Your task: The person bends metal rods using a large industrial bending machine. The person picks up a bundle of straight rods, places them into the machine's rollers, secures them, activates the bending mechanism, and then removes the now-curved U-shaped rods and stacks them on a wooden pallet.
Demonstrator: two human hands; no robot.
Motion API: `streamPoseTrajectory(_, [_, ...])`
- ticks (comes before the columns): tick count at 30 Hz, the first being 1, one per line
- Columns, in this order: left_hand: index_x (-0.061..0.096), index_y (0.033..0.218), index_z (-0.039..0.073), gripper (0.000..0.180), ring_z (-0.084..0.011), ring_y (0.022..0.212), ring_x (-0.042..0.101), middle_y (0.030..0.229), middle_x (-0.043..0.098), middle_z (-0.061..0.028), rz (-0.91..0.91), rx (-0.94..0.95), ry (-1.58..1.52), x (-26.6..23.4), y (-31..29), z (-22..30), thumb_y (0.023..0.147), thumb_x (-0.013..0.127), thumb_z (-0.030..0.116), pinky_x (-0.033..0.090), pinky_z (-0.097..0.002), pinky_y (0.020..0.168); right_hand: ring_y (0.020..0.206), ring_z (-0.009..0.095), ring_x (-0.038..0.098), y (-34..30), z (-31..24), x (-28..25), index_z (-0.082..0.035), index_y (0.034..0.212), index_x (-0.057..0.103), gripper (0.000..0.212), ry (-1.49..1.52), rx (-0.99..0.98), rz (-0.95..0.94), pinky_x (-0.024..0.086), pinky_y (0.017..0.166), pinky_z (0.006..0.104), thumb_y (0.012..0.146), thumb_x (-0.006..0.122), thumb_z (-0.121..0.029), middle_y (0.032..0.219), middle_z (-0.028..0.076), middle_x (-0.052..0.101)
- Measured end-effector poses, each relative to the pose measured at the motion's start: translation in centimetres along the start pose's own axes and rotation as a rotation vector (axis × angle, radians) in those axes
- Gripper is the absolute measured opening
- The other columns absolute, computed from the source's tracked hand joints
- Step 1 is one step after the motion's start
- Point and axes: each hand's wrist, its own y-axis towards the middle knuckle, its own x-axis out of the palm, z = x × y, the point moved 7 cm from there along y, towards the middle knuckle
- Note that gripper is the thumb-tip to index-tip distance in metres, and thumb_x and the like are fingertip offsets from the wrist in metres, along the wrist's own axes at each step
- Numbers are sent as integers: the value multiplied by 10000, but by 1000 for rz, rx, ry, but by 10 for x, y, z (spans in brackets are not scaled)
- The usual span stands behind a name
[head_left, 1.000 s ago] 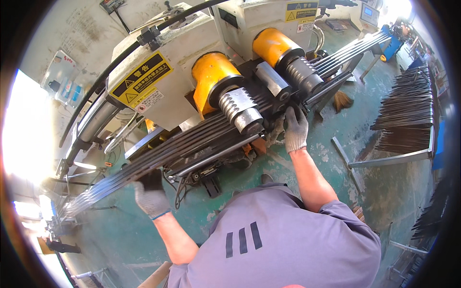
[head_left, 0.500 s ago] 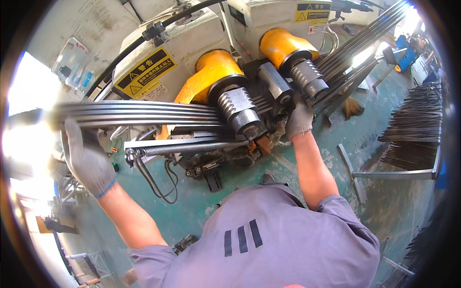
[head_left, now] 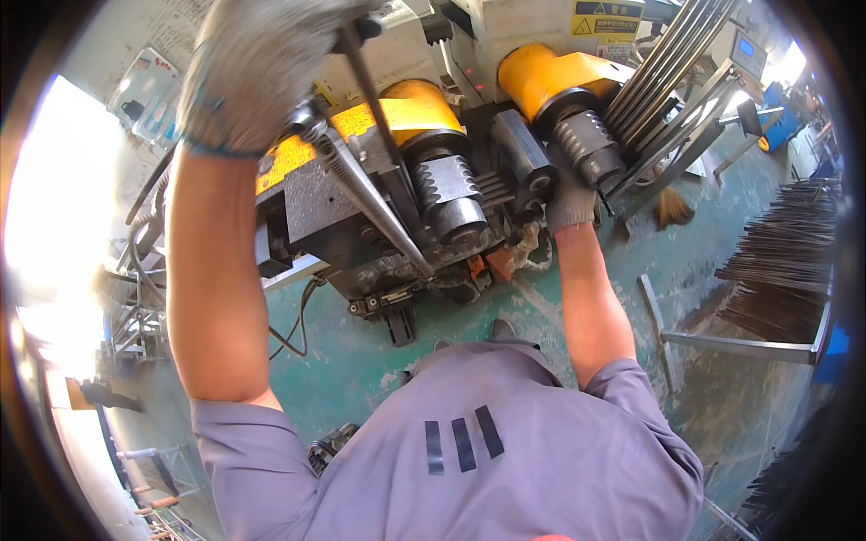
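My left hand (head_left: 257, 77), in a grey work glove, is raised at the upper left beside a dark upright strip (head_left: 370, 95), apparently the bent steel rods seen edge-on. Motion smears its fingers. Below it, a bar with a spring (head_left: 361, 189) slants up from the left yellow bending head (head_left: 419, 110) of the machine. My gloved right hand (head_left: 570, 207) reaches in between the middle metal block (head_left: 523, 149) and the right ridged roller (head_left: 586, 144). There its fingers are hidden. Steel rods (head_left: 494, 189) show between the left ridged roller (head_left: 446, 185) and the block.
A bundle of long rods (head_left: 672, 68) runs off to the upper right on a metal support. At the right, a rack (head_left: 749, 350) holds many thin rods. A broom head (head_left: 672, 207) stands near the machine, above the worn green floor (head_left: 532, 316). A cable hangs at the left.
The left part of the rods, level before, has swung upward with the spring bar and bending arm. My left hand has risen and moved right. My right hand has hardly moved.
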Motion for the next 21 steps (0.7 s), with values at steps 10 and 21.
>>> streamPoseTrajectory(10, [667,924,9,128,-196,790,633,818,653,-85,51,-158,17,11,1,14,920,745,111,540,-321,774,1115,174,633,-2,-5,0,-136,1308,645,412,-78,56,-18,544,945,361,919,774,-97,1218,14,662])
streamPoseTrajectory(21, [662,921,13,123,-199,797,623,836,651,-88,-64,-26,-148,7,3,6,933,734,113,543,-334,793,1019,169,650,3,0,-4,-143,1268,658,370,-22,17,-11,559,861,355,920,773,-94,1152,11,671])
